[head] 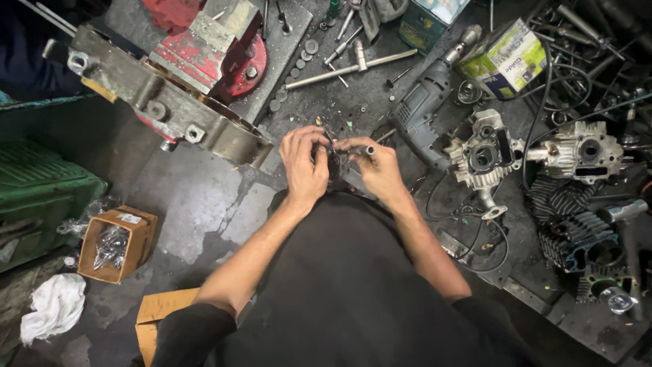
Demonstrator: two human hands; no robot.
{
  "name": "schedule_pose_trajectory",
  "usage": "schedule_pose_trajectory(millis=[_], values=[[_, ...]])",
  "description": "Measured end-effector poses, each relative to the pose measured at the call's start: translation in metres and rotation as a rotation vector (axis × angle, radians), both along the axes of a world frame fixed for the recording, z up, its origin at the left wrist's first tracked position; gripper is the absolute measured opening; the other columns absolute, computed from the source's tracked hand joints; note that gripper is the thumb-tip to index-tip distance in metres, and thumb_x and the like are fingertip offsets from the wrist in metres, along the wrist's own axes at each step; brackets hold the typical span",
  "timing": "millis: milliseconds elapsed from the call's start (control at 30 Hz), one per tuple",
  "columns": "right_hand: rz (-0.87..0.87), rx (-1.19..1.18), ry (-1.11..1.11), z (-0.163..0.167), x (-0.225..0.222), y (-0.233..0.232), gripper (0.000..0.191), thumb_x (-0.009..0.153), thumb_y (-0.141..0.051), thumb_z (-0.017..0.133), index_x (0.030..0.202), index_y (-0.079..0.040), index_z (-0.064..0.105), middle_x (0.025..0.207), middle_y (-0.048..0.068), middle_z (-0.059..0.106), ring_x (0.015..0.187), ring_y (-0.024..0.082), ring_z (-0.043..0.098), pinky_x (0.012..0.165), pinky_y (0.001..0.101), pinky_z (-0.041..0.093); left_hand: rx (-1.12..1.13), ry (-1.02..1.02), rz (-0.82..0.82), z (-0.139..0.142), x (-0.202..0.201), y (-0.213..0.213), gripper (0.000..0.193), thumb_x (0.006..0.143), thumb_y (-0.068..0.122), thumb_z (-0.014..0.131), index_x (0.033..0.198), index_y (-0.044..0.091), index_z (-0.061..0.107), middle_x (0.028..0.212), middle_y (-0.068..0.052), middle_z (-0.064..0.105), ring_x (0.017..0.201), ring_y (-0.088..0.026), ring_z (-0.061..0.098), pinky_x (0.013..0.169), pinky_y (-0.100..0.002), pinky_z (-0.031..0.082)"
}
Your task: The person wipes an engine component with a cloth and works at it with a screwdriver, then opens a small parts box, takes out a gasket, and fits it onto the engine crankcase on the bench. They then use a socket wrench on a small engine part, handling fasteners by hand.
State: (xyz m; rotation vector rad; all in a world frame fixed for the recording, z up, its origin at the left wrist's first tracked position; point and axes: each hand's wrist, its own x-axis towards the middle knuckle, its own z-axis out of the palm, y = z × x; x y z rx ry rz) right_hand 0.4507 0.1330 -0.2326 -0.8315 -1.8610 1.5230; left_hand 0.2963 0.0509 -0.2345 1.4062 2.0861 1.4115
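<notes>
Now both hands, left hand (pixel 303 163) and right hand (pixel 377 165), pinch a small dark part (pixel 335 163) above the bench edge (pixel 367 102), and greasy fingers could let it drop.

Small dark metal part (pixel 335 163), held upright

just one view here, head cam looking pretty much straight down from above the person's own arms, close to the hands (pixel 343 166) at center frame, workbench (pixel 339 95) running across the top and right, concrete floor (pixel 190 204) showing lower left
</notes>
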Motion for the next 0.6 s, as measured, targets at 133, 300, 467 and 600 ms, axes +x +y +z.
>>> schedule_pose_trajectory(millis=[133,300,467,600], values=[[-0.013,-0.023,-0.022,-0.0038,-0.0017,-0.0012,0.021,0.099,0.012,0.058,0.112,0.0,0.068,0.116,0.01,0.077,0.115,0.021,0.072,0.092,0.0314,0.058,0.018,-0.048,-0.001,0.0003,-0.0004,-0.0018,0.017,0.092,0.004,0.062,0.109,0.007,0.06,0.125,-0.008,0.065,0.124,-0.03,0.054,0.112,-0.046,0.036],[-0.012,0.002,-0.01,-0.0031,-0.003,0.0008,0.024,0.094,0.013,0.062,0.113,0.0,0.069,0.119,0.011,0.074,0.114,0.022,0.072,0.091,0.0325,0.061,0.036,-0.082,-0.003,-0.0006,-0.0013,-0.0011,0.017,0.094,0.006,0.063,0.111,0.007,0.058,0.126,-0.009,0.065,0.123,-0.029,0.056,0.111,-0.045,0.036],[0.001,0.156,-0.018,0.0015,-0.0048,0.003,0.029,0.084,0.013,0.073,0.108,-0.001,0.068,0.111,0.012,0.071,0.106,0.023,0.072,0.089,0.0323,0.06,0.032,-0.062,-0.013,-0.0016,-0.0011,-0.0001,0.02,0.091,0.005,0.065,0.11,0.007,0.058,0.125,-0.009,0.065,0.122,-0.029,0.056,0.11,-0.044,0.036],[-0.029,0.076,-0.093,0.0015,-0.0035,0.0046,0.028,0.083,0.013,0.075,0.105,-0.002,0.068,0.109,0.011,0.072,0.103,0.022,0.073,0.081,0.0315,0.059,0.024,-0.05,-0.019,-0.0026,-0.0011,0.0002,0.023,0.089,0.004,0.065,0.11,0.007,0.058,0.125,-0.008,0.066,0.122,-0.028,0.056,0.11,-0.044,0.036]])
